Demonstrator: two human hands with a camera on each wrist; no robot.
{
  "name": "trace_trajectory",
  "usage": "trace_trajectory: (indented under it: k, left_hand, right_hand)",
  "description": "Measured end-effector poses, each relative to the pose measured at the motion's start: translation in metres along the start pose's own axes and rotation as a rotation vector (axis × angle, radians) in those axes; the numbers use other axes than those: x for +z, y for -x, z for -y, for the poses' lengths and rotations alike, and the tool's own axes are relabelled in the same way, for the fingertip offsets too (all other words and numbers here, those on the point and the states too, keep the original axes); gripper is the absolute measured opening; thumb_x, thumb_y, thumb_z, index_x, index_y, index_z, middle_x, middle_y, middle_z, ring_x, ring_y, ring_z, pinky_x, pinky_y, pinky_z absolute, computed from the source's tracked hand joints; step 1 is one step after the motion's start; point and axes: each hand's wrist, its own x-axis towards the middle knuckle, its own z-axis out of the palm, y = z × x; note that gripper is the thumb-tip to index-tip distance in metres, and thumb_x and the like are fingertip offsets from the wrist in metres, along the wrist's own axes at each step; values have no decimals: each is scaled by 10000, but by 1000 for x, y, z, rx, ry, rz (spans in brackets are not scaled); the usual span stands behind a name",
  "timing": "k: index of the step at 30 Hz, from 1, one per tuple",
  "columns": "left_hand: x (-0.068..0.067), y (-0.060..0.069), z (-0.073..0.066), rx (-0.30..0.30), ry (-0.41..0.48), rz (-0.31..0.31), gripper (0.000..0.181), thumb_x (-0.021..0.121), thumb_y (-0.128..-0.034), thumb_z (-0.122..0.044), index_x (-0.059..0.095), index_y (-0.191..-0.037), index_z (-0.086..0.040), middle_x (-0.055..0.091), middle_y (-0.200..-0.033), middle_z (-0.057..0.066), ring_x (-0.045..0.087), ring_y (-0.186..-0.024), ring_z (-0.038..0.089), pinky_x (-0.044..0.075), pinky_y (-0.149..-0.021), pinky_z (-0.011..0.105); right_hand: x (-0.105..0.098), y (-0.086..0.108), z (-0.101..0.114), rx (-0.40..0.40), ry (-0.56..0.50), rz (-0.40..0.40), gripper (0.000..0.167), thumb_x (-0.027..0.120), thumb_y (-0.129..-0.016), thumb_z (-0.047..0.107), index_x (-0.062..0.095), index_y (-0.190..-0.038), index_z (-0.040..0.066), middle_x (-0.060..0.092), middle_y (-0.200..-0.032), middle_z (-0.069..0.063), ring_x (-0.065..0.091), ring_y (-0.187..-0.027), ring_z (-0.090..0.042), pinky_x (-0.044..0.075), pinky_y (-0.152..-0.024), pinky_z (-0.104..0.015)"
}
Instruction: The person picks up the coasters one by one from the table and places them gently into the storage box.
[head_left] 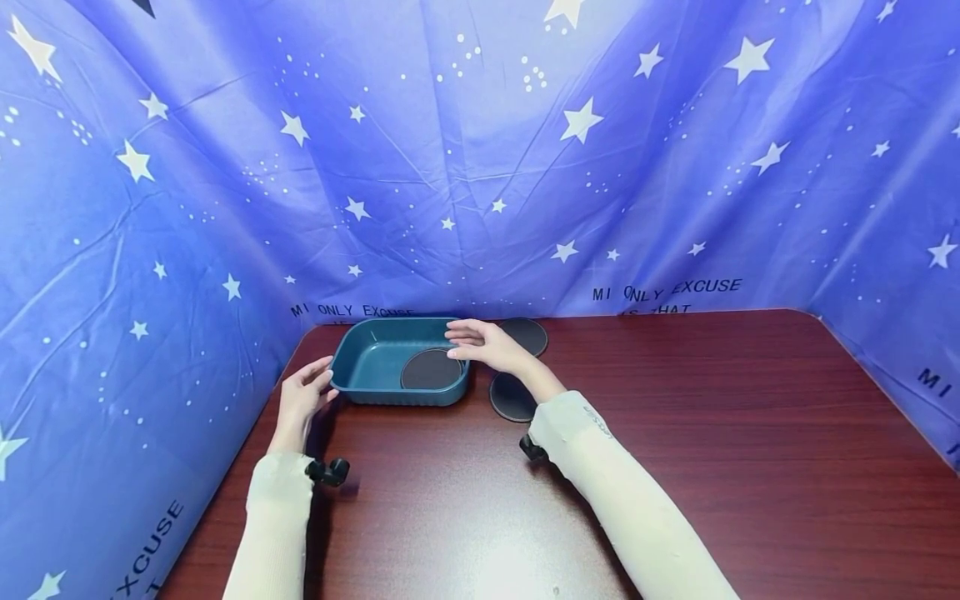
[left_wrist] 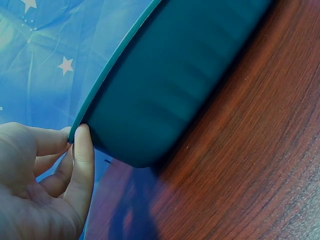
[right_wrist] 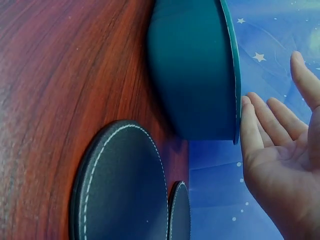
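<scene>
A teal rectangular plastic basin [head_left: 375,396] with rounded corners stands at the table's back left. Inside it, toward the right end, lies a round dark coaster [head_left: 429,372]. My left hand [head_left: 303,400] pinches the basin's left rim between thumb and fingers, clearly seen in the left wrist view on the rim [left_wrist: 107,75]. My right hand [head_left: 483,343] is over the basin's right end, fingers extended and thumb apart, holding nothing. In the right wrist view its fingertips are at the rim [right_wrist: 235,85]; whether they touch it I cannot tell.
Two more round dark coasters, a nearer one [head_left: 510,398] and a farther one [head_left: 527,335], lie on the table right of the basin, edged with white stitching. The reddish-brown wooden table [head_left: 712,433] meets a blue star-printed curtain [head_left: 480,167] at the back and left.
</scene>
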Motion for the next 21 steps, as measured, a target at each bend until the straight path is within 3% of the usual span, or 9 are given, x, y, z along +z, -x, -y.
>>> trace_trajectory:
  k: [5, 10, 21]
  left_hand:
    - [0, 1, -1, -1, -2, 3, 474, 535, -1020, -82, 454, -1485, -41, 573, -1073, -141, 618, -855, -69, 576, -727, 124]
    - [0, 2, -1, 22, 23, 6, 483, 543, -1013, -64, 442, -1481, 0, 612, -934, -229, 614, -826, -70, 572, -690, 119]
    - [1, 2, 0, 37, 34, -7, 482, 558, -1004, -59, 451, -1467, 25, 621, -874, -256, 618, -828, -66, 579, -679, 135]
  right_hand:
    - [-5, 6, -1, -32, -8, -11, 541, 659, -929, 20, 466, -1427, -67, 534, -1404, -295, 527, -1332, -379, 432, -1151, -426]
    - [-12, 12, -3, -44, 26, -34, 546, 647, -936, 30, 449, -1428, -97, 547, -1401, -278, 532, -1324, -386, 453, -1129, -444]
    - [-31, 30, -11, -10, 36, -95, 531, 668, -929, 43, 482, -1412, -78, 565, -1383, -273, 545, -1310, -391, 462, -1117, -450]
